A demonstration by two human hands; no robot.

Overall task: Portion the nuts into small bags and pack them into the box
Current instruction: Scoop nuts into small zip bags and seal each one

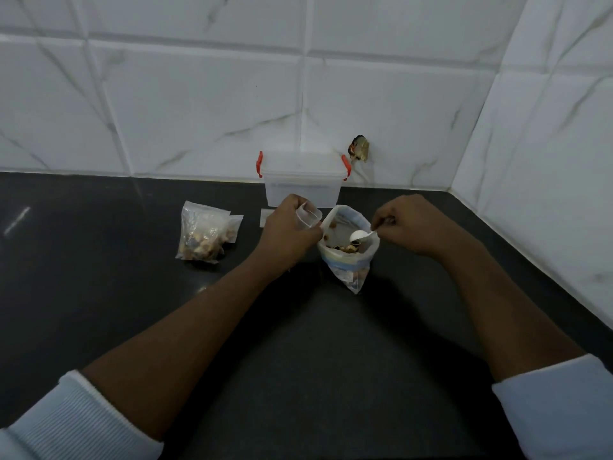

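Head view showed me the left hand (288, 227) curled round a small clear plastic bag (309, 216), holding its mouth up just left of the large clear bag of mixed nuts (346, 260). That bag stood upright on the black countertop (298, 343), near the middle. I could not tell whether the left hand touched its rim. The right hand (409, 225) pinched the handle of a white plastic spoon (360, 234), whose bowl sat low inside the large bag, among the nuts. Far behind both stood the translucent plastic box with red latches (302, 184), lid on, against the white tiled wall. To the left lay the filled small bags of nuts (204, 237), well apart from the box. I judged scooping to be the step in hand and packing not yet begun. The large bag had soft walls and no firm support, so the spoon dragging on its side could tip it and spill nuts. The small bag's mouth looked narrow, so a heaped spoonful might miss it and scatter across the counter.
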